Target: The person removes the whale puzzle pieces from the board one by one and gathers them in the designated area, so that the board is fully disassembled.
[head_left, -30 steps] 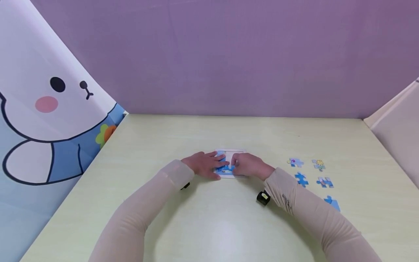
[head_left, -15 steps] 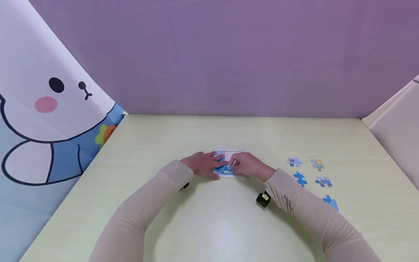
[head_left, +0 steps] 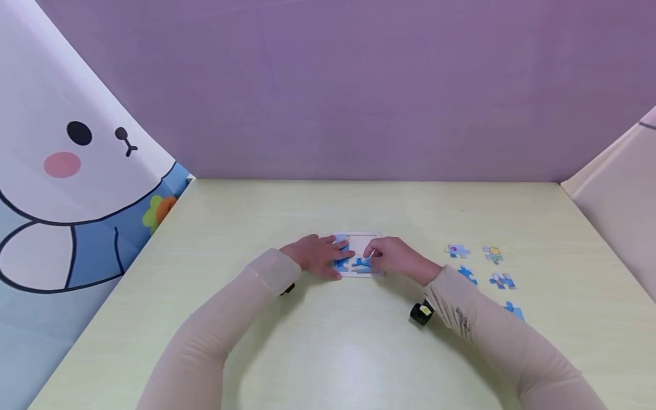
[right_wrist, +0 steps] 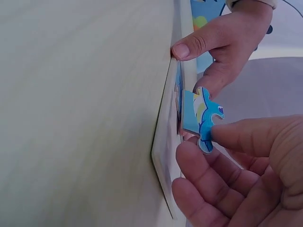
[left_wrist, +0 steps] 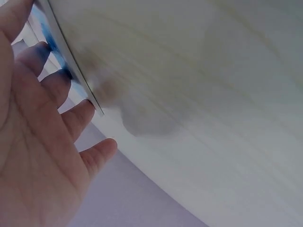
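A small jigsaw board (head_left: 361, 244) with a white rim lies flat on the table. My left hand (head_left: 319, 257) rests on its left side with fingers spread, over blue picture parts in the tray. In the left wrist view the fingertips (left_wrist: 57, 87) lie along the board's edge. My right hand (head_left: 398, 259) pinches a blue puzzle piece (right_wrist: 201, 116) between thumb and fingers. The right wrist view shows that piece tilted up over the board, with a pale blue patch and a blue figure. My left thumb (right_wrist: 182, 51) touches the board's near corner there.
To the right lie several loose puzzle pieces: a purple-blue one (head_left: 458, 250), a sun-and-flower one (head_left: 493, 254), a multicoloured one (head_left: 503, 281), and a blue one (head_left: 515, 311) partly behind the right sleeve (head_left: 482, 324). A purple wall (head_left: 359, 91) rises behind the table.
My right hand has drawn a little to the right, and its fingers have opened from a tight curl into a pinch. The left hand keeps its place on the board.
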